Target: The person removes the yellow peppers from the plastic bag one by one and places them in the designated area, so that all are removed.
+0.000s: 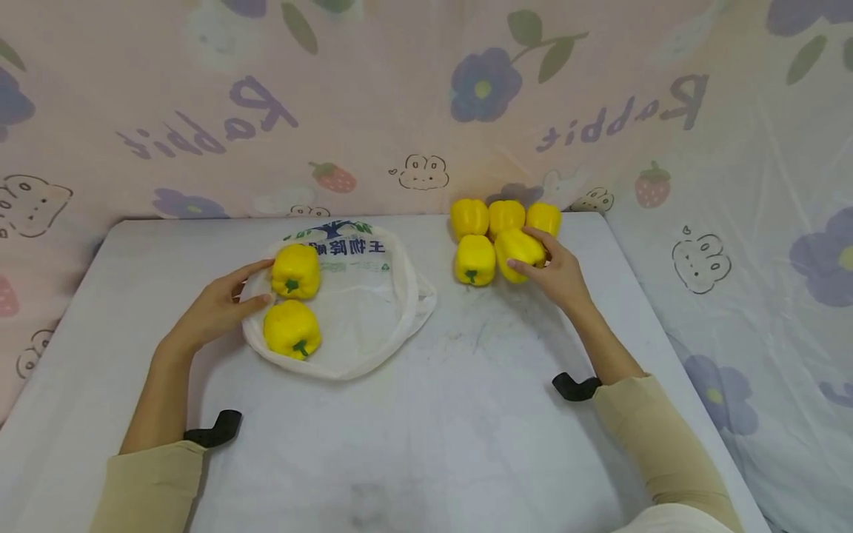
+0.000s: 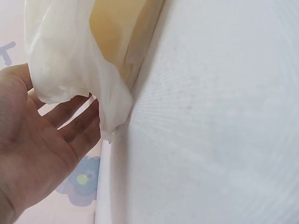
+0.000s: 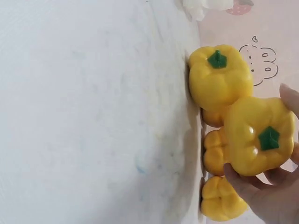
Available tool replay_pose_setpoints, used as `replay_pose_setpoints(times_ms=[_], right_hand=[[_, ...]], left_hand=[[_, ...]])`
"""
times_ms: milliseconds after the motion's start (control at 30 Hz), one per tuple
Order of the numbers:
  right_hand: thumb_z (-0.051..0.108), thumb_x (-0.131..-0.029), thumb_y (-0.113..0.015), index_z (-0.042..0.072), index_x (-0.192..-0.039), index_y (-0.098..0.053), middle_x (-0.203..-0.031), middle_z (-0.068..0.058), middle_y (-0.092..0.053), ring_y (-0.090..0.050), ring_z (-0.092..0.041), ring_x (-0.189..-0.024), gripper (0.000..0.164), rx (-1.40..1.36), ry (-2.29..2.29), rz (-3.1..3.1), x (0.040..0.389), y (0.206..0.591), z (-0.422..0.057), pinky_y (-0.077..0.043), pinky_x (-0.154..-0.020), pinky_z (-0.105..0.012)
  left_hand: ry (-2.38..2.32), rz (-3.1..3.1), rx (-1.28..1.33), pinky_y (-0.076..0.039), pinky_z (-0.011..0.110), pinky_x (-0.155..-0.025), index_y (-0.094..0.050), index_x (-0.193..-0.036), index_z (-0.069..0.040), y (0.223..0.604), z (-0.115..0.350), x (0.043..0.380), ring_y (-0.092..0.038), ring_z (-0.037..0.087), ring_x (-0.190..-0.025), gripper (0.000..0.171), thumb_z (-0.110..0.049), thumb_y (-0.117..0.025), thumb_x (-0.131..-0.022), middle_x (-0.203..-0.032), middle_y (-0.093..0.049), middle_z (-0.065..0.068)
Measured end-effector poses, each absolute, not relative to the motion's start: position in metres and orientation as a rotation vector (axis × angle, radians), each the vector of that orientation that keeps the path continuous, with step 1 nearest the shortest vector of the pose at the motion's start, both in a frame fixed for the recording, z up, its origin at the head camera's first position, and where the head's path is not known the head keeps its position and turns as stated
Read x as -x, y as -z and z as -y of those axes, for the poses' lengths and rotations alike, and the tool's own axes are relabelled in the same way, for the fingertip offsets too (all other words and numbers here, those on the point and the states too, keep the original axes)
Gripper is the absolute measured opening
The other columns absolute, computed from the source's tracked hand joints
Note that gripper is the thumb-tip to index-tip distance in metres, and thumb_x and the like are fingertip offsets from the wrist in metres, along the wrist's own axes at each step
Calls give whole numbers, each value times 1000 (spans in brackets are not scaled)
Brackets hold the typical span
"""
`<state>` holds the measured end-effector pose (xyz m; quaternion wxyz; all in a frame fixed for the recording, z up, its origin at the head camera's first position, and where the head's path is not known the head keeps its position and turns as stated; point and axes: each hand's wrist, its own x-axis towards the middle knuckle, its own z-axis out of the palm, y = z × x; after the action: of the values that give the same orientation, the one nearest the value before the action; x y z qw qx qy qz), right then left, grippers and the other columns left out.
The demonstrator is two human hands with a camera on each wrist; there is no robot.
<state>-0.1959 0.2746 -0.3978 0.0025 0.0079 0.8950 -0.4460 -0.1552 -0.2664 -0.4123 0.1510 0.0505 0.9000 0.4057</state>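
Observation:
In the head view, my left hand [image 1: 216, 307] holds the left rim of a white plastic bag [image 1: 360, 363] lying wide-mouthed on the table. The left wrist view shows its fingers partly hidden behind the thin bag [image 2: 70, 51]. Inside the bag are two yellow bell peppers, one farther back [image 1: 296, 271] and one nearer [image 1: 292, 329], with green stems. My right hand [image 1: 556, 274] grips another yellow bell pepper [image 1: 518, 250] between thumb and fingers. In the right wrist view this pepper [image 3: 259, 135] is tilted, its green stem facing the camera, in front of the others.
One yellow pepper [image 1: 475, 260] stands left of the held one. Behind them, three more peppers [image 1: 506, 218] form a row near the table's back edge. A patterned cloth [image 1: 413, 111] hangs behind the white table [image 1: 426, 444]. Black curved pieces [image 1: 223, 428] are at both wrists.

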Motion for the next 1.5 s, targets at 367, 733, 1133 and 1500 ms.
replay_pose_setpoints(times_ms=[367,733,1133,1500], right_hand=[[51,-81,-78,20,-147,-48,-148,-11,-48,-45,-30,-130,79,-71,1446,-2861,200,421,-273,-37,-109,-50],[48,-85,-75,15,-147,-47,-148,-14,-48,-46,-34,-131,76,-45,1365,-2930,202,426,-268,-37,-110,-52],[49,-85,-74,10,-146,-48,-146,-12,-51,-47,-29,-132,77,38,1374,-3000,204,430,-266,-37,-111,-49],[39,-88,-74,4,-141,-52,-141,-16,-55,-50,-33,-131,68,158,1412,-3090,208,422,-263,-39,-112,-46]], left_hand=[[-1179,-2578,-148,-27,72,-107,-28,-158,-25,412,266,154,-23,58,-140,72,-42,-62,-98,-163,-19,21],[-1197,-2574,-132,-25,71,-108,-27,-158,-26,415,266,153,-22,57,-141,71,-42,-61,-98,-163,-18,20],[-1198,-2578,-133,-24,71,-109,-28,-158,-26,415,268,153,-22,57,-141,71,-42,-61,-98,-163,-18,20],[-1213,-2630,-118,-28,71,-107,-32,-157,-23,416,269,153,-28,57,-138,66,-35,-61,-99,-160,-23,24]])
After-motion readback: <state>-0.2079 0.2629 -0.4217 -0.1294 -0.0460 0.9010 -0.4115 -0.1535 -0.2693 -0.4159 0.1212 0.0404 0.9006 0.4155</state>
